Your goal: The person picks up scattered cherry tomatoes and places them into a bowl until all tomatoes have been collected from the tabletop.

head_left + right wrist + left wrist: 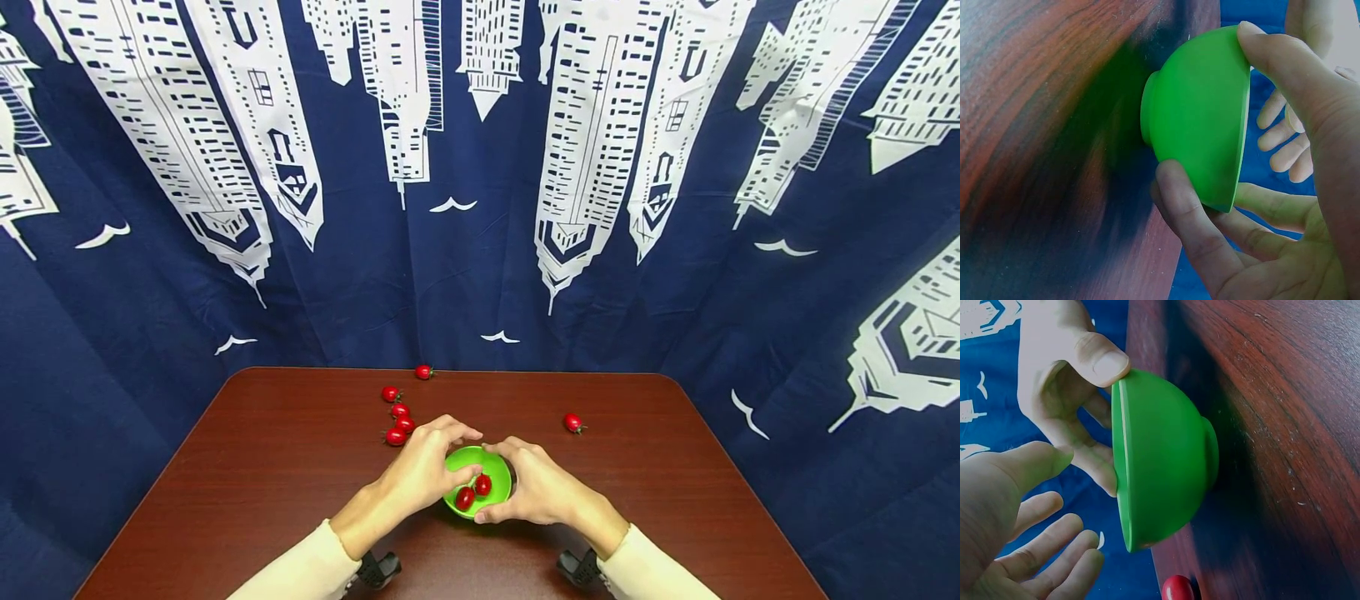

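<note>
A green bowl (491, 506) with two cherry tomatoes (465, 498) in it is at the middle of the table's near half. My right hand (543, 487) grips it by the right side, thumb at the rim and fingers around the wall, as the right wrist view (1204, 119) of the bowl shows. Its foot looks raised off the table, over a dark shadow. My left hand (423, 467) hovers at the bowl's left, fingers loosely bent and holding nothing. In the left wrist view, the fingers of the left hand (1029, 531) stand apart from the bowl (1166, 462).
Several cherry tomatoes (400, 411) lie on the brown wooden table (300, 467) beyond my left hand, one (424, 372) of them near the far edge. A single tomato (573, 422) lies at the right. Behind the table hangs a blue curtain (480, 275) with white buildings.
</note>
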